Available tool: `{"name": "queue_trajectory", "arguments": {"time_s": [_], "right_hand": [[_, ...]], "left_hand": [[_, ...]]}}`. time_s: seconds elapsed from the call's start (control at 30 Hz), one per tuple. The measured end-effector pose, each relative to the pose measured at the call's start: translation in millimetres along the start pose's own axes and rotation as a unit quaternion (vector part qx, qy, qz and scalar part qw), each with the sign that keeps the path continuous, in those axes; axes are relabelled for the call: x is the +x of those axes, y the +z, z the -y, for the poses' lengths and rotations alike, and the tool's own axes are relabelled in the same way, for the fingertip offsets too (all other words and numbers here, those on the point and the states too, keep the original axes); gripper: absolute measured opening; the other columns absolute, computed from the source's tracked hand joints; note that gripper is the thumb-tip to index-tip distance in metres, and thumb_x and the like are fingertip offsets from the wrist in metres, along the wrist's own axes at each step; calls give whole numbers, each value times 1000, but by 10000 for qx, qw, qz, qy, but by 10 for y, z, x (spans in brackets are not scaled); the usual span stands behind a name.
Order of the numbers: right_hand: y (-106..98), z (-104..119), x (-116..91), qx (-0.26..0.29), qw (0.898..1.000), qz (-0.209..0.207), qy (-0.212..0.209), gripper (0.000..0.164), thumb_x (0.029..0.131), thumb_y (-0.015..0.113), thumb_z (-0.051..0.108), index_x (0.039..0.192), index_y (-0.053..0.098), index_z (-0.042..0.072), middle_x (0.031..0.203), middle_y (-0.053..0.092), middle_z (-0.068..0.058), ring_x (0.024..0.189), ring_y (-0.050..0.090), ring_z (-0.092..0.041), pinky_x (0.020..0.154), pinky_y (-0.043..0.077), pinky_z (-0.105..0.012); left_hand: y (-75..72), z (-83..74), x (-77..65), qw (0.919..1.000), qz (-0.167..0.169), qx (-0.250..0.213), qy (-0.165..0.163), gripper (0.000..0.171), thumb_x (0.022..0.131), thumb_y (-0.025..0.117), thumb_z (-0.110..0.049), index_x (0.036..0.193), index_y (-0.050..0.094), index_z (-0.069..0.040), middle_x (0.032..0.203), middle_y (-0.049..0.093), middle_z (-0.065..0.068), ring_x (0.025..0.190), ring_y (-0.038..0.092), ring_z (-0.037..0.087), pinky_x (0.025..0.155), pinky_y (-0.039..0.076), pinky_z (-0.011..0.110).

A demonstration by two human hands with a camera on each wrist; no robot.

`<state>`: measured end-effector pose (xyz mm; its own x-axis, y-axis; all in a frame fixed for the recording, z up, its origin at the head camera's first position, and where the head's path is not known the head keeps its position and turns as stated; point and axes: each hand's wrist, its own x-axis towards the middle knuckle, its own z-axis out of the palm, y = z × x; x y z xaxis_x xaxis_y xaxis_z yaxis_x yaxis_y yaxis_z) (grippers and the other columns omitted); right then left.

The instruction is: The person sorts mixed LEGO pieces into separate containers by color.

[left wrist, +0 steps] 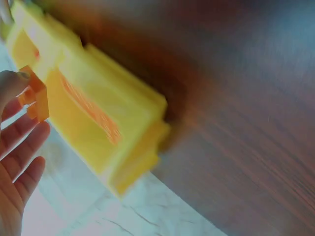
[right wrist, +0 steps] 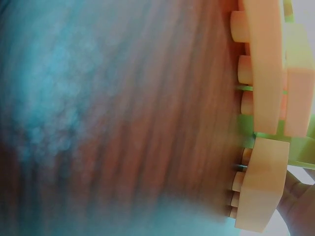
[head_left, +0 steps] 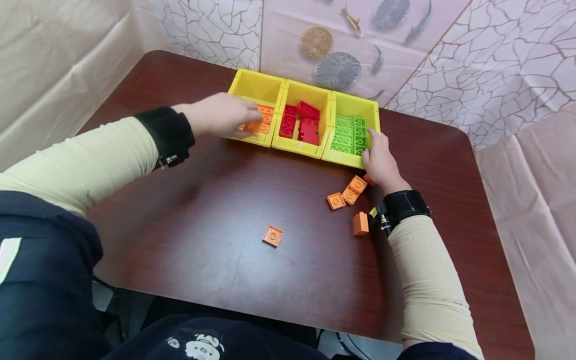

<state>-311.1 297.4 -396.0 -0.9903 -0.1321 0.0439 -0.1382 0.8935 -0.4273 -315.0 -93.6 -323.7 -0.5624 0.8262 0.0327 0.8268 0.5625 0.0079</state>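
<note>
My left hand [head_left: 222, 115] pinches an orange building brick [left wrist: 42, 101] between thumb and fingertips, over the left yellow bin [head_left: 258, 82]. Orange bricks [head_left: 265, 114] lie inside that bin, partly hidden by the hand. The middle yellow bin [head_left: 294, 146] contains red bricks [head_left: 288, 125], one tilted on the others. Green bricks [head_left: 344, 132] stand in rows in the right yellow bin [head_left: 344, 159]. My right hand [head_left: 383, 162] grips that bin's right side at the rim; in the right wrist view only a small part of it shows.
Several loose orange bricks [head_left: 352, 192] lie near my right hand, one partly behind it. An upright orange brick [head_left: 360, 223] stands beside the right wrist. Another orange brick [head_left: 273, 235] lies alone on the brown table [head_left: 202, 225]. The bins stand joined near the patterned wall.
</note>
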Motion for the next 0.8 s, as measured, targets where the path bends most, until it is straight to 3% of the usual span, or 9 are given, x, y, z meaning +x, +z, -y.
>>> {"name": "queue_trajectory", "arguments": {"time_s": [0.13,0.33,0.63,0.8], "right_hand": [[14,-4,0,15,10000,43,2,55,97,30,11,148,12,11,148,11,-18,112,41,-40,91,35,-52],[29,-2,15,-11,10000,-29,-60,55,96,31,11,148,13,12,148,13,-18,113,40,-40,92,34,-53],[27,-17,24,-41,10000,-43,-54,54,97,31,12,148,13,12,147,14,-18,112,41,-39,92,35,-52],[11,-44,18,-62,10000,-42,8,54,97,31,12,148,13,12,148,14,-18,112,41,-39,92,35,-52]], "left_hand": [[-5,246,130,9977,193,11,-657,30,84,68,-23,106,58,-5,88,52,11,80,49,29,73,43,42],[57,403,305,9902,367,-187,-1333,31,86,65,-18,112,58,-3,96,52,14,88,49,31,81,43,48],[166,469,417,9798,883,-728,-1638,30,92,54,-12,120,57,-1,109,53,19,100,46,34,97,36,48],[205,456,440,9797,868,-762,-1636,29,93,51,-12,120,57,-2,109,54,19,99,46,34,96,37,49]]}}
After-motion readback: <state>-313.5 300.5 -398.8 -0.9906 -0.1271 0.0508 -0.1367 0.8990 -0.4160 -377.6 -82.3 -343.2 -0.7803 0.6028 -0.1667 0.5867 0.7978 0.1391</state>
